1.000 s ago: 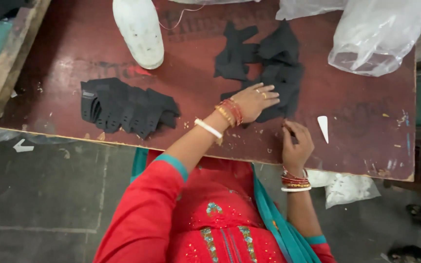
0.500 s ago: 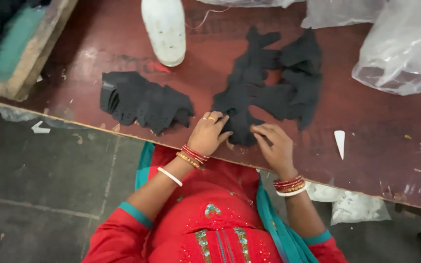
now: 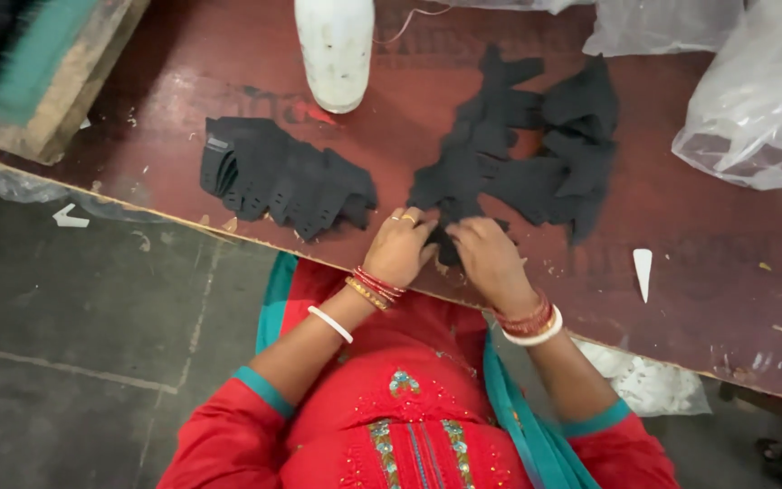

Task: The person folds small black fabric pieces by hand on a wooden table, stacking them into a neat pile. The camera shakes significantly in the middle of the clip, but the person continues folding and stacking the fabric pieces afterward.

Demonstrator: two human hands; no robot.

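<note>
- Resting on the near edge of the dark red table (image 3: 735, 299): left hand (image 3: 402, 244) and right hand (image 3: 489, 258), two in all, fingers bent onto the bottom tip of a spread of black cut fabric pieces (image 3: 527, 154). Whether they pinch or only press it, I cannot tell.
- Fabric spread: at 12 o'clock from the hands, mid-table; several overlapping pieces, count unclear. Judged thin, limp and light, likely to slide and snag on each other; best taken by one free edge or tab.
- Stack of black cut pieces (image 3: 287, 177): one, at 10 o'clock from the left hand, untouched.
- White bottle (image 3: 335, 50): one, at 12 o'clock, far edge.
- Clear plastic bags (image 3: 748, 109): two, at 2 o'clock.
- White pointed sliver (image 3: 643, 270): one, at 3 o'clock.
</note>
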